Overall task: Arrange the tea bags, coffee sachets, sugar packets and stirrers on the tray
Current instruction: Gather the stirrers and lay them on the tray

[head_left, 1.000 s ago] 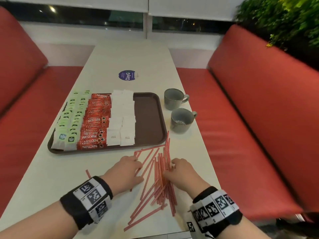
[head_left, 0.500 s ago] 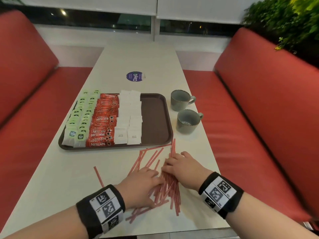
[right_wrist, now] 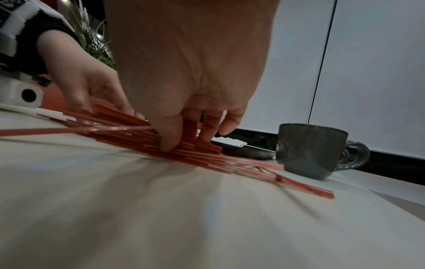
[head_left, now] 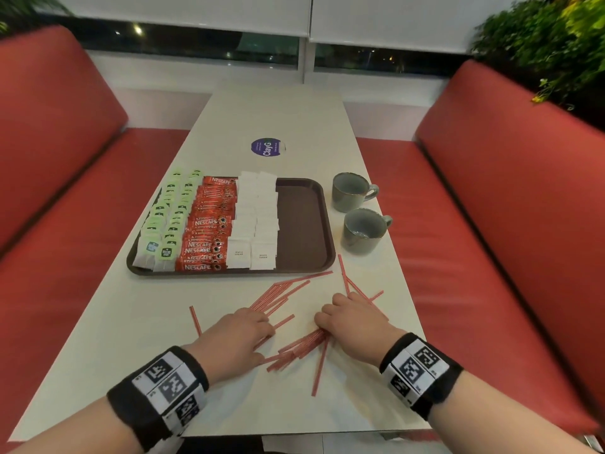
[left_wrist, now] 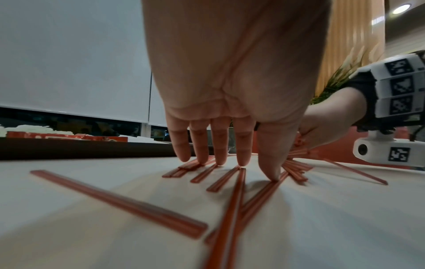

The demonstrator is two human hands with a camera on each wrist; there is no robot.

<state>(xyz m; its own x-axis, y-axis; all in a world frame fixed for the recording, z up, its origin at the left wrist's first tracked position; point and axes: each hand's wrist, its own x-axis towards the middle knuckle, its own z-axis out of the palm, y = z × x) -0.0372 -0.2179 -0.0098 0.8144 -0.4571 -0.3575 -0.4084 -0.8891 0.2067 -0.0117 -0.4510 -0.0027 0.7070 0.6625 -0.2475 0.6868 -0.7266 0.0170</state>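
Thin red stirrers point(head_left: 301, 345) lie scattered on the white table in front of the brown tray point(head_left: 304, 224). My left hand point(head_left: 262, 329) presses flat on several of them with straight fingers point(left_wrist: 241, 154). My right hand point(head_left: 322, 326) pinches a bunch of stirrers point(right_wrist: 128, 123) between thumb and curled fingers, low on the table. On the tray, green tea bags point(head_left: 170, 217), red coffee sachets point(head_left: 209, 231) and white sugar packets point(head_left: 258, 224) lie in rows; its right third is bare.
Two grey cups point(head_left: 348, 191) point(head_left: 363, 231) stand right of the tray, the nearer cup point(right_wrist: 310, 149) close to the stirrers. A round purple sticker point(head_left: 266, 147) lies beyond the tray. Red benches point(head_left: 491, 224) flank the table.
My hands, close together over the pile half a second ago, have drawn apart. The stirrers are split into a left group under the left hand and a bunch at the right hand.
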